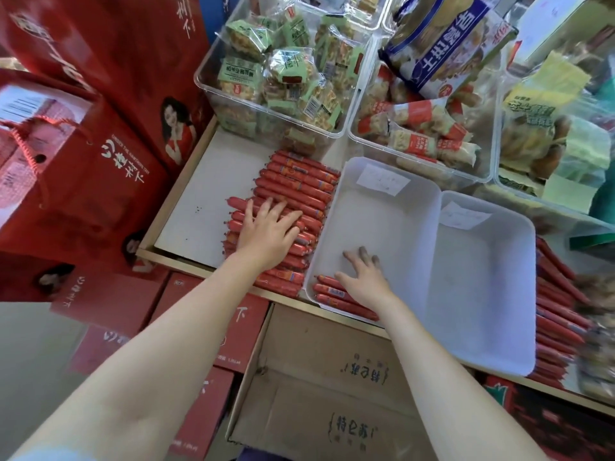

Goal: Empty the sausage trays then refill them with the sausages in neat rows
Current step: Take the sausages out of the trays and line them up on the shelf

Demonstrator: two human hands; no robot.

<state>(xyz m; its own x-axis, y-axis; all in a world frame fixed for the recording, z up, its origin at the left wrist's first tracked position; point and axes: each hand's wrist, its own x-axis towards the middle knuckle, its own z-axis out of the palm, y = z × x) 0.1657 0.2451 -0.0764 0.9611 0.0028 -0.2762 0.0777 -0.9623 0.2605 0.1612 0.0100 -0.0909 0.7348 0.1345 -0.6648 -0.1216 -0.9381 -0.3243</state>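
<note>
Red sausages (293,191) lie heaped on the pale shelf board (206,194), just left of two translucent white trays (482,277) standing side by side. The person's left hand (269,227) rests flat on the heap, fingers spread and fairly straight, gripping nothing. Their right hand (364,277) reaches into the nearer tray, fingers splayed wide over its floor, the palm above a few sausages (336,296) lined up along the front wall. More red sausages (555,311) lie stacked to the right of the trays. Clear bins of wrapped snacks (283,78) stand behind, and a cardboard box (332,377) sits below the shelf.
</note>
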